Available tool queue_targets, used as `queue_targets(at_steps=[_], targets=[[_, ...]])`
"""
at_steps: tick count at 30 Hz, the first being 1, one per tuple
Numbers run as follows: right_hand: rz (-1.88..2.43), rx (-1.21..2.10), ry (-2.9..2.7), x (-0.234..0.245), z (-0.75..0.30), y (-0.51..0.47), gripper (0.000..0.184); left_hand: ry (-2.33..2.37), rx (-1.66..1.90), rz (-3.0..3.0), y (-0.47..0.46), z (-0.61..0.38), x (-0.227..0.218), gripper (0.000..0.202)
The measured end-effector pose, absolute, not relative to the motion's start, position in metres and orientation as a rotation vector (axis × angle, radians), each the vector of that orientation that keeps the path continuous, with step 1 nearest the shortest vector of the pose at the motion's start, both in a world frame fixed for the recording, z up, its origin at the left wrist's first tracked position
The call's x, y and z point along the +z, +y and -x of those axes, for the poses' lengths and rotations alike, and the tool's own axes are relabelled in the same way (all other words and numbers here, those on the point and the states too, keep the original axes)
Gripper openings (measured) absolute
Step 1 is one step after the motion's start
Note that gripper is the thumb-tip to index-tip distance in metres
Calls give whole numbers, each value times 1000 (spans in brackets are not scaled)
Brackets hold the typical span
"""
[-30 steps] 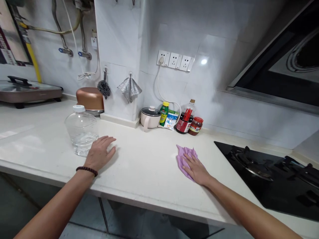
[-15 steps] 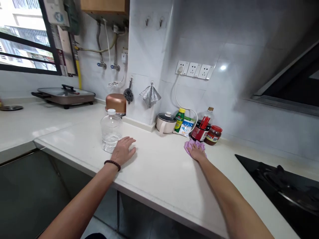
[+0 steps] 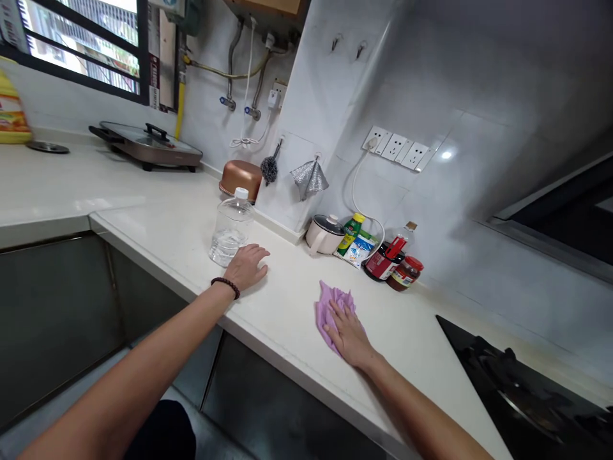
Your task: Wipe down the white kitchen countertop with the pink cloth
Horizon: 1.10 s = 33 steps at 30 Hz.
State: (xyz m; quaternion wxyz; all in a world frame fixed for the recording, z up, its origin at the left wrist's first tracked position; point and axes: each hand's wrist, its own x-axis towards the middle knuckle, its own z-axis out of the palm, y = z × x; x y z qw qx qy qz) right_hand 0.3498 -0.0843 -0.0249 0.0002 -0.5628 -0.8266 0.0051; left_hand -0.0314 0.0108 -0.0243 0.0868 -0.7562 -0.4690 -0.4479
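Observation:
My right hand (image 3: 348, 331) lies flat, fingers spread, on a purple cloth (image 3: 326, 308) pressed to the white countertop (image 3: 282, 306). My left hand (image 3: 248, 266), with a bead bracelet at the wrist, rests palm down on the counter with fingers apart. It sits just right of a clear plastic bottle (image 3: 231, 228) with a white cap and a little water in it, close to it or touching it.
Along the wall stand a small white pot (image 3: 324, 234), a green bottle (image 3: 350, 234), a packet, a dark sauce bottle (image 3: 383, 260) and a red-lidded jar (image 3: 405, 273). A copper pot (image 3: 240, 180), an electric griddle (image 3: 147, 145) and a black gas hob (image 3: 531, 393) are also here.
My right hand has drawn the purple cloth back from the sauce bottles toward the counter's front edge. My left hand has stayed by the bottle. The camera has swung left.

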Motion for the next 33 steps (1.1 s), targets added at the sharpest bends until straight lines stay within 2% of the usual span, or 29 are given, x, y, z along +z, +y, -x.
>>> queue_targets(at_steps=[3,7,13,23,33], targets=[[1513,51,-2690,-29,-343,-120,66,-1397,-1334,2246,10,31,-26,34],[1424,112,-2746,-27,-342,-140,64,-1397,-1309,2247,11,31,-27,34],[1400,99,-2741,-21,-337,-89,66,-1380,-1316,2279,8,30,-25,35],[1906,52,-2576,-16,-293,51,68,-1392,-1313,2277,9,31,-24,36],[2112,89,-2429,3,-232,74,72,-1402,-1321,2262,10,30,-23,32]])
